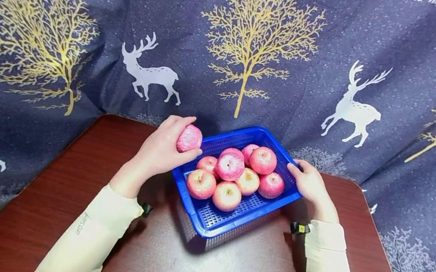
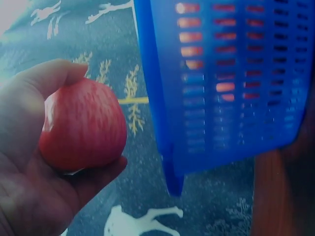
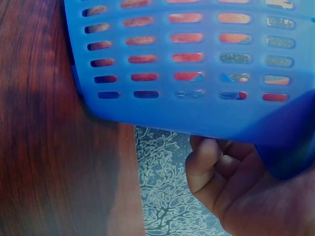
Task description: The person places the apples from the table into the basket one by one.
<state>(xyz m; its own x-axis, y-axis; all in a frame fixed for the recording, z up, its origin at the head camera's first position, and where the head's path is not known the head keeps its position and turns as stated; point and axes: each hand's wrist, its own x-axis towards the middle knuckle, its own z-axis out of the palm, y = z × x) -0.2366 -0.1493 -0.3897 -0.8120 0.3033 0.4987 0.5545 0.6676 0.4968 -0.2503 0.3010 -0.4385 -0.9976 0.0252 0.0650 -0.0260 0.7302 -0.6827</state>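
In the head view a blue plastic basket (image 1: 210, 235) with slotted walls sits askew over the table, holding several red and yellowish apples (image 1: 230, 164). My left hand (image 1: 167, 142) is at the basket's left end, gripping a red apple (image 1: 189, 139) between thumb and fingers beside the rim. The left wrist view shows this apple (image 2: 86, 125) apart from the basket's wall (image 2: 172, 113). At the opposite end, my right hand (image 1: 309, 181) grips the basket's edge. From the right wrist, curled fingers (image 3: 204, 164) show against the basket, partly hidden by it.
Beneath lies a dark red-brown wooden table (image 1: 53, 206), with a bright reflection near its front. A dark blue cloth (image 1: 200, 26) printed with golden trees and white deer hangs behind and around the table. The basket casts a shadow on the tabletop.
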